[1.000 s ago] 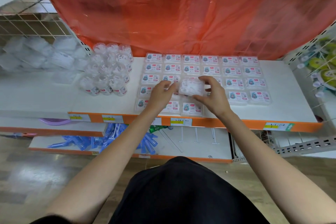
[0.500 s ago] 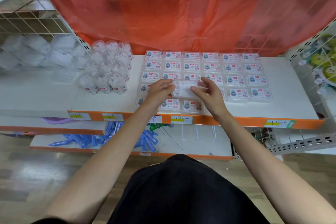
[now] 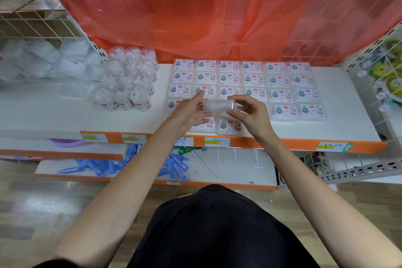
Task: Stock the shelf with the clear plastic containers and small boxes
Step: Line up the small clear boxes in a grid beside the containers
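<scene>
Clear box [image 3: 218,105] — pinched at either end by the left hand [image 3: 191,112] and right hand [image 3: 250,115] — hangs edge-on above labelled boxes [image 3: 280,80] rowed on the shelf [image 3: 343,102].

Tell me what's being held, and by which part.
A small clear box, pinched at its right end by the right hand, left end by the left hand.

Left bags [image 3: 41,59] blurred, prob. plastic; small boxes [image 3: 280,95] labels unreadable.

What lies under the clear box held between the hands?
Rows of labelled small boxes on the shelf. The clear box, the left hand and the right hand cover the spot beneath; whether it is filled cannot be seen.
</scene>
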Demonstrator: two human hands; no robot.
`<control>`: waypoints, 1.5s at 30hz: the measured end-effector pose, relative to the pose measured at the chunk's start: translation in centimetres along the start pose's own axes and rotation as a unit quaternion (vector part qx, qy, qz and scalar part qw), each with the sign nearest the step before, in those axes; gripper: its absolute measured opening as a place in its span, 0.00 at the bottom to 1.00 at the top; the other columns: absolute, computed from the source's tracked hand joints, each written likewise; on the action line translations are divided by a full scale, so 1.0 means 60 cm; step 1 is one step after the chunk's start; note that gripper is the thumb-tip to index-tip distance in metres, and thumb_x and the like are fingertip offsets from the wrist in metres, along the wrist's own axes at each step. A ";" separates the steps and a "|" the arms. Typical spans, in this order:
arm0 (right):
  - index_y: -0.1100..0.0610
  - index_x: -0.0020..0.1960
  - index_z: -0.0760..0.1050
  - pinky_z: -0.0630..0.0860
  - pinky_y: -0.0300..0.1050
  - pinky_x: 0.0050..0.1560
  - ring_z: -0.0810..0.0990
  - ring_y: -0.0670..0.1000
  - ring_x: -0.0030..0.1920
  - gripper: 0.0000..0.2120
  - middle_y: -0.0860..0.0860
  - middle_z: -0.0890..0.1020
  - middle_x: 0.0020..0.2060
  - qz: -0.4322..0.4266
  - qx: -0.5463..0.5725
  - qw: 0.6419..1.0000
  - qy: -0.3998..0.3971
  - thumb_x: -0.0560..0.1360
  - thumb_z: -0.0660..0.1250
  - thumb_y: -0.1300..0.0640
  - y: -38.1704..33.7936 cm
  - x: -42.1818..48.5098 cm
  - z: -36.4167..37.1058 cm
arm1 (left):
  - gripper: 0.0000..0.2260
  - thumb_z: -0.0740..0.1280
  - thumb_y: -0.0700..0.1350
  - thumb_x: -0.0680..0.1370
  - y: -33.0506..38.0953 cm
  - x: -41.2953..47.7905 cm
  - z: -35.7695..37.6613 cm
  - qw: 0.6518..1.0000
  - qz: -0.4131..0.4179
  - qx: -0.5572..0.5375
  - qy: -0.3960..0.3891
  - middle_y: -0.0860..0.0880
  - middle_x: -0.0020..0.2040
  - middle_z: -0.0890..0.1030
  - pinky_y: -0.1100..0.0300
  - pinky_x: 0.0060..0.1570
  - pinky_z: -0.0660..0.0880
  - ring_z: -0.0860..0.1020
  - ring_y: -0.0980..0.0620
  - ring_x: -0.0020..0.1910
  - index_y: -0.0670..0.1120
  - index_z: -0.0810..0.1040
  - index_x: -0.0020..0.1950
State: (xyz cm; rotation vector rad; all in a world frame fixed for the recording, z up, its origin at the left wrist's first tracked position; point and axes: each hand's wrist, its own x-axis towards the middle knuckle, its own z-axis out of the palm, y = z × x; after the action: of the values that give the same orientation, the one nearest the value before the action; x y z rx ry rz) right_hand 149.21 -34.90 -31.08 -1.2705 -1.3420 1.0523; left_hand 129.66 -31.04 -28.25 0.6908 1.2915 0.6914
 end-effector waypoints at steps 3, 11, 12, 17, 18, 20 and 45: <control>0.52 0.54 0.81 0.74 0.47 0.64 0.76 0.46 0.65 0.18 0.47 0.81 0.57 -0.019 -0.040 0.999 -0.011 0.71 0.71 0.71 0.009 -0.001 -0.002 | 0.15 0.68 0.40 0.79 0.001 0.001 0.001 0.999 0.000 -0.048 -0.015 0.42 0.54 0.82 0.57 0.46 0.82 0.83 0.46 0.48 0.39 0.75 0.64; 0.54 0.62 0.75 0.79 0.48 0.58 0.81 0.51 0.58 0.12 0.51 0.81 0.59 0.156 0.082 0.984 0.028 0.79 0.66 0.62 -0.001 0.011 -0.011 | 0.16 0.68 0.34 0.77 -0.017 0.000 -0.003 0.992 0.126 0.021 -0.013 0.47 0.63 0.77 0.54 0.55 0.79 0.79 0.49 0.58 0.46 0.76 0.64; 0.54 0.62 0.75 0.79 0.46 0.54 0.82 0.52 0.56 0.11 0.53 0.82 0.57 0.195 0.086 0.977 0.020 0.79 0.67 0.56 -0.005 0.014 -0.010 | 0.16 0.68 0.34 0.77 -0.017 -0.001 -0.003 0.990 0.138 0.032 -0.017 0.47 0.63 0.77 0.54 0.54 0.79 0.79 0.49 0.58 0.47 0.76 0.63; 0.57 0.60 0.78 0.80 0.47 0.49 0.83 0.50 0.46 0.15 0.56 0.85 0.51 0.230 0.065 0.971 -0.023 0.75 0.73 0.53 -0.010 0.023 -0.001 | 0.16 0.67 0.33 0.77 -0.015 -0.006 0.003 0.981 0.175 0.070 -0.044 0.49 0.63 0.78 0.53 0.52 0.80 0.79 0.51 0.59 0.49 0.78 0.60; 0.57 0.60 0.77 0.79 0.48 0.51 0.83 0.50 0.46 0.15 0.57 0.84 0.51 0.231 0.067 0.970 -0.023 0.75 0.73 0.56 -0.011 0.023 0.000 | 0.16 0.67 0.34 0.77 -0.014 -0.005 0.004 0.981 0.177 0.070 -0.044 0.49 0.64 0.78 0.55 0.50 0.80 0.79 0.51 0.59 0.49 0.77 0.62; 0.57 0.61 0.76 0.79 0.49 0.52 0.83 0.51 0.46 0.15 0.58 0.84 0.51 0.238 0.088 0.967 -0.009 0.76 0.72 0.58 -0.012 0.022 0.002 | 0.16 0.69 0.38 0.78 -0.011 -0.004 0.007 0.983 0.170 0.057 -0.029 0.48 0.63 0.78 0.57 0.49 0.80 0.80 0.50 0.58 0.47 0.76 0.64; 0.52 0.63 0.76 0.69 0.50 0.64 0.73 0.50 0.61 0.30 0.47 0.78 0.59 -0.114 -0.314 0.939 -0.075 0.65 0.80 0.44 0.006 -0.021 -0.081 | 0.09 0.64 0.42 0.81 -0.016 -0.002 0.077 0.957 0.166 0.226 -0.077 0.49 0.57 0.83 0.58 0.54 0.78 0.80 0.52 0.57 0.46 0.82 0.58</control>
State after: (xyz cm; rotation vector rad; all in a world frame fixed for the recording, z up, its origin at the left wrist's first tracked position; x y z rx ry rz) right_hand 154.05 -36.26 -30.81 -1.4546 -1.9909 0.5755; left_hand 134.28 -32.03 -28.29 1.3334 1.2093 0.5963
